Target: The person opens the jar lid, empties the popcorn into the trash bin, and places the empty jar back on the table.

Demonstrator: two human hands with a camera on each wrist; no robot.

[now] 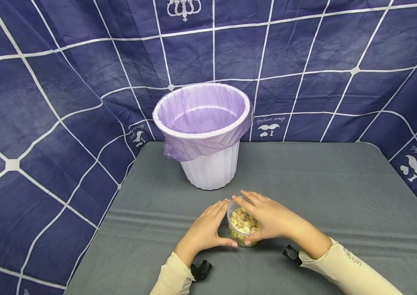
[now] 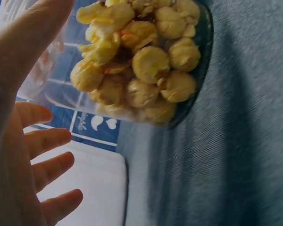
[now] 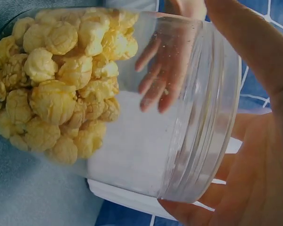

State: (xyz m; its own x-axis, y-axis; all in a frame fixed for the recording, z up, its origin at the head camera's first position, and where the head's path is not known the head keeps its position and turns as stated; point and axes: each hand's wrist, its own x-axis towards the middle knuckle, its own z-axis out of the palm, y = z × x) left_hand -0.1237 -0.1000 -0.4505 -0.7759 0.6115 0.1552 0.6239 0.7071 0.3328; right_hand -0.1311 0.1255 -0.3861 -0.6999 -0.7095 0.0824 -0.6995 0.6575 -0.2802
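Observation:
A clear plastic jar [image 1: 232,237] stands on the grey cloth, its lower part filled with yellow popcorn [image 1: 243,220]. My right hand [image 1: 273,217] grips it near the top from the right, thumb at the near side and fingers reaching over the far rim. In the right wrist view the jar's ridged neck [image 3: 203,113] sits within that hand. To the left of the jar is my left hand [image 1: 205,231], its fingers extended and spread from the thumb. The left wrist view shows those fingers apart, with popcorn [image 2: 151,66] visible through the jar's wall.
Behind the jar stands a white bin [image 1: 212,170] lined with a purple bag [image 1: 201,147]. Dark blue cloth with white grid lines [image 1: 289,49] hangs at the back and sides. Grey cloth [image 1: 326,184] covers the table.

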